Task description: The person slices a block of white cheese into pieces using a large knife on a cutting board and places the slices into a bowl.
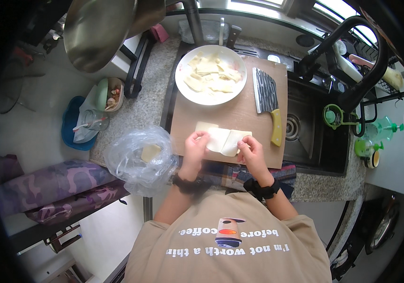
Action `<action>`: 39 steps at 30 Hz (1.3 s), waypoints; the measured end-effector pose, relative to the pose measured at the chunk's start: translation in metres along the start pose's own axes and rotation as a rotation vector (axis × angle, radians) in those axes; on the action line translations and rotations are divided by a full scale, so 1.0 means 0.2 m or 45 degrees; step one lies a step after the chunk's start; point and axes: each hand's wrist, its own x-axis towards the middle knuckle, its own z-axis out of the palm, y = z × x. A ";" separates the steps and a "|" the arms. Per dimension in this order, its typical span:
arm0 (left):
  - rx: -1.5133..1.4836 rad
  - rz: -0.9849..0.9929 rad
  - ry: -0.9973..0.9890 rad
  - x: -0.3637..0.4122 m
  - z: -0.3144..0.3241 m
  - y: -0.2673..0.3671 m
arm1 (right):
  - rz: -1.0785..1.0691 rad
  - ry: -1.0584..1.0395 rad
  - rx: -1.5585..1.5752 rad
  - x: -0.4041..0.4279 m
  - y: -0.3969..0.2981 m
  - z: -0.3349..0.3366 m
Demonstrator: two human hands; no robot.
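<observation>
Between my two hands a thin, pale sheet of food, perhaps tofu skin, is spread with a crease near its middle. My left hand pinches its left edge, and my right hand pinches its right side. Beneath lies the near part of a brown cutting board, where another pale piece shows behind the sheet. A white plate with several cut pale pieces rests on the board's far left. To its right lies a cleaver with a yellow handle. A clear plastic bag with a pale sheet inside sits left of my left hand.
A black sink with a black faucet adjoins the board's right side. Containers and a glass jar stand at left. Metal pans hang at upper left. Green pump bottles stand right of the sink.
</observation>
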 end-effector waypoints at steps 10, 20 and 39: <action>0.622 0.536 0.280 0.16 -0.13 -0.09 | 0.129 0.023 0.158 0.00 -0.06 -0.12; 0.461 -0.021 -0.473 0.03 0.07 0.01 | 0.175 -0.220 0.196 -0.01 -0.05 -0.17; 0.362 -0.126 -0.519 0.00 0.14 0.00 | 0.164 -0.189 0.141 0.00 -0.08 -0.19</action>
